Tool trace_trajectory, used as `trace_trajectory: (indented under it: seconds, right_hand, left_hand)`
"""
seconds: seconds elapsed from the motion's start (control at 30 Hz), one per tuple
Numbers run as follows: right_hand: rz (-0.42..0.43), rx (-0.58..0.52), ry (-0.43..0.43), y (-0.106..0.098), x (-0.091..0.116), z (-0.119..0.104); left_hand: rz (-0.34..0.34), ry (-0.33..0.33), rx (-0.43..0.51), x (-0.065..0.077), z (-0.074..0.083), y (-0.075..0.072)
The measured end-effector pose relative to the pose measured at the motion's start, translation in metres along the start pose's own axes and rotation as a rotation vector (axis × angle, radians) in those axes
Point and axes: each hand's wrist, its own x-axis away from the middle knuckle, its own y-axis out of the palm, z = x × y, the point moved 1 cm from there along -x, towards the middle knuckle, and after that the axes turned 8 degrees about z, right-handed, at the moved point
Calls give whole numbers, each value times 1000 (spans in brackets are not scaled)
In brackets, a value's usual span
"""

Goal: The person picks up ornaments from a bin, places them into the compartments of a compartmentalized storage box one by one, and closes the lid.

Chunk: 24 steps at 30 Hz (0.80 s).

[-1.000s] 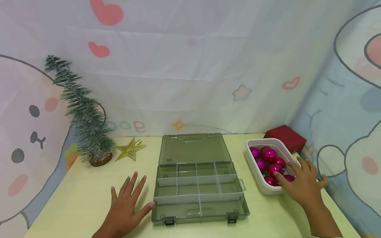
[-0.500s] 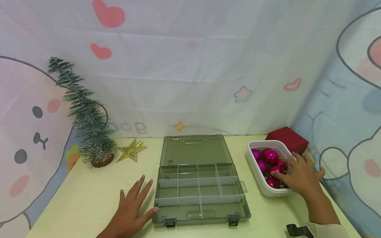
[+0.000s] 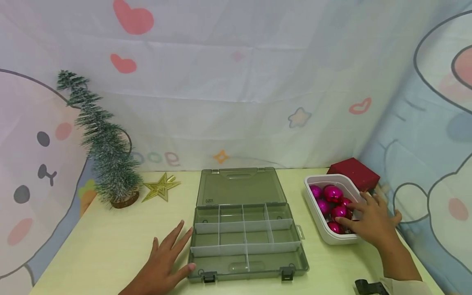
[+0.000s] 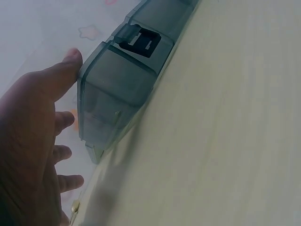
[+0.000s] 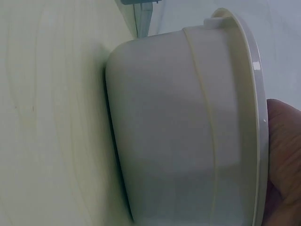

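In the head view, my left hand [image 3: 160,264] lies beside the left edge of a translucent green compartment box [image 3: 246,235], fingers extended and spread. Its thumb [image 4: 68,68] meets the box's front left corner in the left wrist view. To the right, my right hand [image 3: 376,221] reaches into a white plastic tub [image 3: 317,221] of shiny pink Christmas baubles [image 3: 333,193]. Thumb and forefinger lie around the baubles on the tub's right side; the hand hides part of them, so a firm grip cannot be made out. The right wrist view shows mostly the tub's outer wall [image 5: 164,122].
A small frosted Christmas tree [image 3: 110,164] leans at the back left, with a gold star [image 3: 161,187] next to it. Behind the tub sits a dark red box [image 3: 353,174]. The compartment box's lid [image 3: 241,186] is folded back; printed cloth hangs behind and at both sides.
My right hand has moved lower and slightly left among the baubles, covering one at the tub's front right. My left hand has shifted a little right and forward along the box.
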Motion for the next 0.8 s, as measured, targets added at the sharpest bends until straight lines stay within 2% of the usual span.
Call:
trace_trajectory:
  seconds: [0.27, 0.57, 0.8]
  right_hand:
    - [22, -16, -26, 0, 0, -1]
    - [119, -63, -89, -5, 3, -5]
    - [179, -188, -148, -13, 8, -18]
  left_hand:
    - [-63, -60, 73, 0, -2, 2]
    - [-102, -94, 110, 0, -3, 2]
    - [-125, -116, 129, 0, 1, -1]
